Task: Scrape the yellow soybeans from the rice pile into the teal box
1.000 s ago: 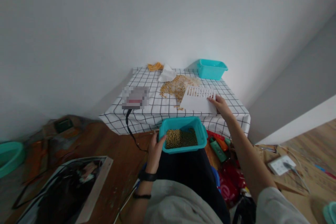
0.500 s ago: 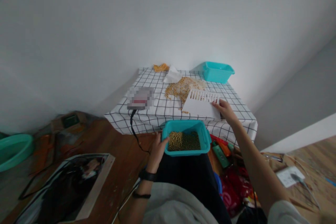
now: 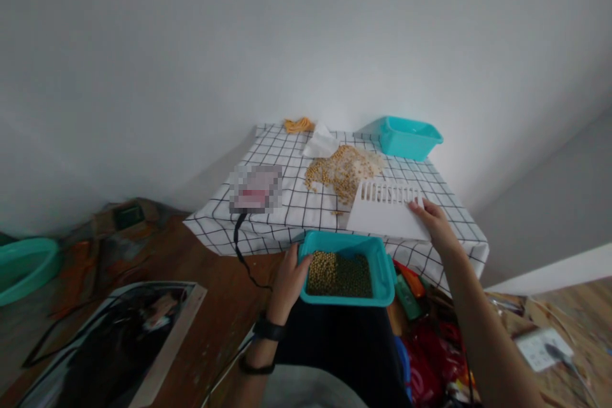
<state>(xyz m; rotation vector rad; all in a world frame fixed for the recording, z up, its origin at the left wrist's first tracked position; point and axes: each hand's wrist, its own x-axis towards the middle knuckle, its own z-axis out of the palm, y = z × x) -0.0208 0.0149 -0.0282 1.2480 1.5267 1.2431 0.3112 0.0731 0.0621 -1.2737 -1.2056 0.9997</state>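
Observation:
My left hand (image 3: 291, 277) grips the left end of a turquoise plastic tub (image 3: 345, 299), thumb over its rim. The tub rests over my lap, just below the table's front edge. Inside, yellow soybeans (image 3: 322, 273) lie on the left and dark green beans (image 3: 354, 275) on the right. My right hand (image 3: 433, 222) pinches the right side of a white slotted plastic board (image 3: 386, 220) near the table's front edge. Its slots face the wall. Just beyond and to its left, loose soybeans (image 3: 335, 170) are spread on the checked cloth (image 3: 291, 197).
A second turquoise tub (image 3: 410, 138) stands at the back right. Crumpled white paper (image 3: 321, 142) and a yellow bundle (image 3: 299, 125) lie near the wall. A blurred-out device (image 3: 257, 189) with a black strap sits at left. Red bags (image 3: 437, 363) and a power strip (image 3: 544, 349) are below right.
The white board has shifted a little to the right and nearer to me with my right hand. My left hand still holds the tub. The whole view has moved slightly.

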